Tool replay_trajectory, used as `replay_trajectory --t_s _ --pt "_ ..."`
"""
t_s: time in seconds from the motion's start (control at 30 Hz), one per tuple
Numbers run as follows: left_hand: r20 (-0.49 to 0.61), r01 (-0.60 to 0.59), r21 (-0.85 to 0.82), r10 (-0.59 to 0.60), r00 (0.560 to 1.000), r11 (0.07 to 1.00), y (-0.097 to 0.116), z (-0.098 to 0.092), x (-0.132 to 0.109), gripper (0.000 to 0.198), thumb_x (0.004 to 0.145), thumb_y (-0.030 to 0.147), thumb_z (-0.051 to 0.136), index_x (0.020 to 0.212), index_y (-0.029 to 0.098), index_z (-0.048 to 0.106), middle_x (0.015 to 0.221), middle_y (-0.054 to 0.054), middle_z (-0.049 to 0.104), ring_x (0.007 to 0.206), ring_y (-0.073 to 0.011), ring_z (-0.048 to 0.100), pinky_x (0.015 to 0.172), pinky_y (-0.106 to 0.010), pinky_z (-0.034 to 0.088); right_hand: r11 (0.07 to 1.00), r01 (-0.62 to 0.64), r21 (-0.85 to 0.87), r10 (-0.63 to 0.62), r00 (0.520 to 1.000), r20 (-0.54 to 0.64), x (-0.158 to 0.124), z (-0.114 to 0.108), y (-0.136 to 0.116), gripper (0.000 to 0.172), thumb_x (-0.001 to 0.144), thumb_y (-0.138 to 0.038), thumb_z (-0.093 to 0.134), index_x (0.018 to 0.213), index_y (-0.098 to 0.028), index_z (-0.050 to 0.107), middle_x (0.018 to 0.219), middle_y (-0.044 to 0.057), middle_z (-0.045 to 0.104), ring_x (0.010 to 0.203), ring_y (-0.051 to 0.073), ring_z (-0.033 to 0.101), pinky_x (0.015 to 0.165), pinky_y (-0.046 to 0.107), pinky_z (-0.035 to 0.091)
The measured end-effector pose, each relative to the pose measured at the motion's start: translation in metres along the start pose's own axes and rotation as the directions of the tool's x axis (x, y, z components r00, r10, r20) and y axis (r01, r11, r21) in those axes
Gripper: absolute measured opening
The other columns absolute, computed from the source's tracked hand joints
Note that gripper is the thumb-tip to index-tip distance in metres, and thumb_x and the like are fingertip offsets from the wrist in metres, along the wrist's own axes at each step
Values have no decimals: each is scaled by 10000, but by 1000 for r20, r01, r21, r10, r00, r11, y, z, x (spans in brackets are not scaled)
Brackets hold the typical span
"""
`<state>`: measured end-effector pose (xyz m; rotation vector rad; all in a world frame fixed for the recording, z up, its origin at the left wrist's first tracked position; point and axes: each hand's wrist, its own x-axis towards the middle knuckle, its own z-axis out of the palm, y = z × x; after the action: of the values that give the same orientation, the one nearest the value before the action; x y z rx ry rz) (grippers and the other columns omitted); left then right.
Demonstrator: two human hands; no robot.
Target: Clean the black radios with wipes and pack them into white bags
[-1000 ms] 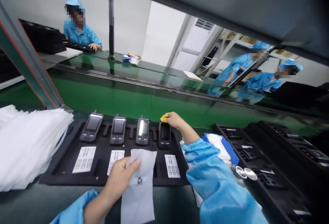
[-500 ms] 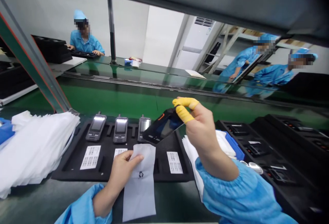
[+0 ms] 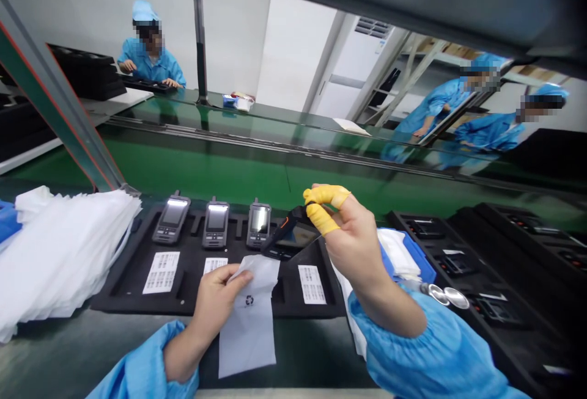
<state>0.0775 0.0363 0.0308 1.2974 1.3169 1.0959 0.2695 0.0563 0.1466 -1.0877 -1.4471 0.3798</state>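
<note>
The handheld device [image 3: 288,235], a slim black slab with an orange side key and a glossy dark screen, is lifted clear of the tray and tilted. Its top end is pinched in the right hand [image 3: 355,249] between thumb and forefinger, both capped with wrinkled yellow rubber finger cots [image 3: 326,195]. The other fingers are curled loosely behind.

The left hand [image 3: 215,294] is below and to the left of the right. It pinches the upper edge of a flat white pouch [image 3: 248,329], thumb on top and fingers beneath. The pouch is thin, matte and rectangular, with a small recycling mark printed near the thumb. It hangs down over the near rim of the black tray [image 3: 119,295].

The tray is a matte moulded sheet with shallow recesses. Just beyond the left hand, three more devices [image 3: 216,223] stand in a row in its slots, their screens lit pale grey. White printed cards [image 3: 161,272] lie flat in the pockets in front of them.

Far to the left of the left hand, a thick fanned stack of white pouches [image 3: 59,258] rests on the dark green tabletop [image 3: 68,353]. Just right of the right hand sits a blue holder [image 3: 419,261] with folded white sheets, and beside the sleeve lie two shiny round metal discs [image 3: 443,296]. More black moulded trays [image 3: 513,264] stretch off to the right.

Beyond both hands runs a smooth, glossy green conveyor belt [image 3: 206,173]. Across it, a co-worker [image 3: 149,60] in a blue coat and cap has hands on black trays, and two more people [image 3: 458,112] in blue are far to the right.
</note>
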Motion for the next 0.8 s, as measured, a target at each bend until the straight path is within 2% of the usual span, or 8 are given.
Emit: replay_trajectory --t_s 0.23,0.43,0.57,0.67,0.8 --pt "46 -26 82 22 999 996 1 -1 1 336 662 418 654 474 165 538 487 35 408 528 -118 368 511 -224 301 997 54 -57 -42 980 192 -4 10 -6 45 779 -205 576 800 -224 610 907 48 630 1023 211 558 930 433 456" --pt "64 -39 81 34 997 996 0 0 1 337 647 389 647 445 174 485 465 45 374 505 -109 332 490 -224 277 999 28 -32 -21 981 193 1 18 -15 31 783 -233 577 774 -221 603 902 36 639 962 196 576 877 389 471" --pt "51 -54 60 51 997 997 -3 0 0 403 659 436 623 414 183 427 433 48 339 469 -101 309 464 -226 252 995 22 -97 -4 983 186 3 20 -12 49 777 -249 583 744 -219 603 857 27 645 895 189 574 839 380 457" --pt "62 -60 37 58 996 998 -3 -1 -1 408 699 508 592 470 179 518 460 28 435 482 -123 394 477 -232 307 989 28 -148 2 979 202 2 18 -8 51 768 -257 587 740 -222 611 846 26 650 880 195 569 833 390 446" --pt "124 -78 -56 84 989 995 -2 -2 -3 411 796 530 529 818 159 705 744 -43 682 742 -223 613 676 -287 468 986 10 -168 32 969 245 -3 21 -4 44 759 -246 590 734 -224 619 837 26 653 869 199 564 834 408 439"
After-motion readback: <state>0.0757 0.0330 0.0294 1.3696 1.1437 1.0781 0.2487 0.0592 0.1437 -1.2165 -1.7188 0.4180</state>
